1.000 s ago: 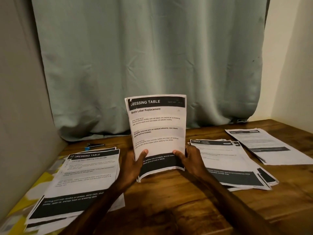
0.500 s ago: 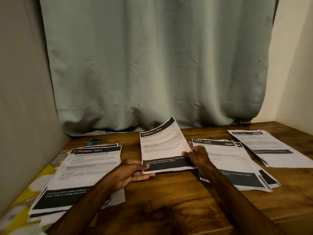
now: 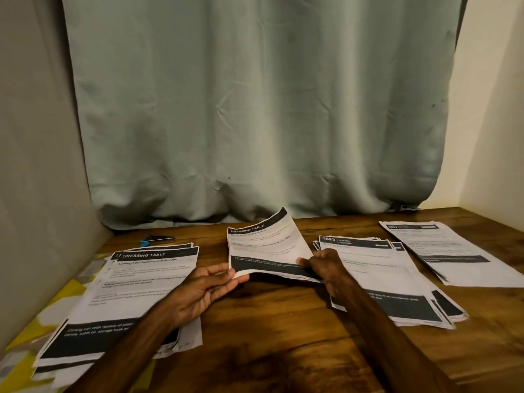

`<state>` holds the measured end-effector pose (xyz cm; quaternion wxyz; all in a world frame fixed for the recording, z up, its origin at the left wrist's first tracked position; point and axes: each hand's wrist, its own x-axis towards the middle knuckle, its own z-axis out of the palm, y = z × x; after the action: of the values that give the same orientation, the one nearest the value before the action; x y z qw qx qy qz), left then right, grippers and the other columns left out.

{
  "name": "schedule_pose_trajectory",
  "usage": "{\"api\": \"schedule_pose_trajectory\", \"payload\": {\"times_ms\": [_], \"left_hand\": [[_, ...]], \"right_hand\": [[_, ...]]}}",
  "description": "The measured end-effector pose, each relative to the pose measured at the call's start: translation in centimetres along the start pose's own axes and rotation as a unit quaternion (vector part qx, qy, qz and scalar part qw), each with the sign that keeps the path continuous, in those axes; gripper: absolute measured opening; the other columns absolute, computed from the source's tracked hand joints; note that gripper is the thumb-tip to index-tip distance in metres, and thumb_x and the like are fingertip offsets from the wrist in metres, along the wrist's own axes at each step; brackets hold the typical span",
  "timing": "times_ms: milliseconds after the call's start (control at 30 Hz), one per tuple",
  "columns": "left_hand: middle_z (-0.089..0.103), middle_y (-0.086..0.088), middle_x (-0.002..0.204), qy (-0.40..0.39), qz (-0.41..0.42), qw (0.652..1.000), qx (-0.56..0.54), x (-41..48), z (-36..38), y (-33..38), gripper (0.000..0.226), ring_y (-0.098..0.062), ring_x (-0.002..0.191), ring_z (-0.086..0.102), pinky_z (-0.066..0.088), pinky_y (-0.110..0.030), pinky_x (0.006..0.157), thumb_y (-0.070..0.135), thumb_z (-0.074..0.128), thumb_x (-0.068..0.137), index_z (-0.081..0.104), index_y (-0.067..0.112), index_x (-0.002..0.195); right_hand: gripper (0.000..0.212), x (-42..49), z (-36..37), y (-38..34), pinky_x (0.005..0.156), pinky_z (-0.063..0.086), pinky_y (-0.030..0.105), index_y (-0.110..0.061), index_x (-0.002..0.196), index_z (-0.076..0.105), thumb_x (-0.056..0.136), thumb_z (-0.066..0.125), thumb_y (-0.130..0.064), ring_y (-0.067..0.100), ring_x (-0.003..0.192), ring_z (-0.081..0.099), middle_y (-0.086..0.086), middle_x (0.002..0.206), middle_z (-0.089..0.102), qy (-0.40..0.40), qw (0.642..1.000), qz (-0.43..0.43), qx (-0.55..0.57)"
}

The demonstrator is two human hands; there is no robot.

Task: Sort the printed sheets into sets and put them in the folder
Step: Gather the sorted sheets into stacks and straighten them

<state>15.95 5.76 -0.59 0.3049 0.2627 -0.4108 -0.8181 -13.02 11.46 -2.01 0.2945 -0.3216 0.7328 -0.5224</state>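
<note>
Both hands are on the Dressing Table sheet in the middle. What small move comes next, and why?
Probably carry the held sheet left onto the left stack. Its header reads DRESSING TABLE, matching that stack's top page, while the stack beside the right hand is headed KITCHEN. The left hand pinches the near corner, so it could lead.

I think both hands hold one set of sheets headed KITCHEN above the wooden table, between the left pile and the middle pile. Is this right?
Not quite. The head view shows the held set is headed DRESSING TABLE; KITCHEN heads the middle pile. The rest holds: left hand and right hand hold it above the wooden table, beside the left pile.
</note>
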Motion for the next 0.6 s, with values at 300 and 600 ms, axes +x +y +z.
{"api": "schedule_pose_trajectory", "payload": {"times_ms": [300,600], "left_hand": [[0.076,-0.02,0.092,0.049,0.07,0.994,0.072,0.0,0.2,-0.4,0.033,-0.015,0.066,0.075,0.058,-0.016,0.054,0.016,0.072,0.077,0.071,-0.003,0.104],[0.076,-0.011,0.082,0.075,0.155,0.981,0.084,0.2,0.9,-0.6,0.043,-0.011,0.062,0.071,0.047,-0.011,0.046,0.029,0.075,0.07,0.069,0.0,0.1]], "right_hand": [[0.023,-0.2,0.3,-0.7,0.057,0.041,0.022,-0.003,0.098,0.072,0.085,0.082,-0.02,0.013,0.073,0.061,0.006,0.095,0.069,-0.012,1.0,0.003,0.01],[0.019,-1.5,1.5,-0.3,0.047,0.052,0.023,0.004,0.097,0.074,0.086,0.08,-0.01,0.019,0.058,0.072,0.015,0.094,0.077,-0.044,0.998,-0.003,0.055]]}}
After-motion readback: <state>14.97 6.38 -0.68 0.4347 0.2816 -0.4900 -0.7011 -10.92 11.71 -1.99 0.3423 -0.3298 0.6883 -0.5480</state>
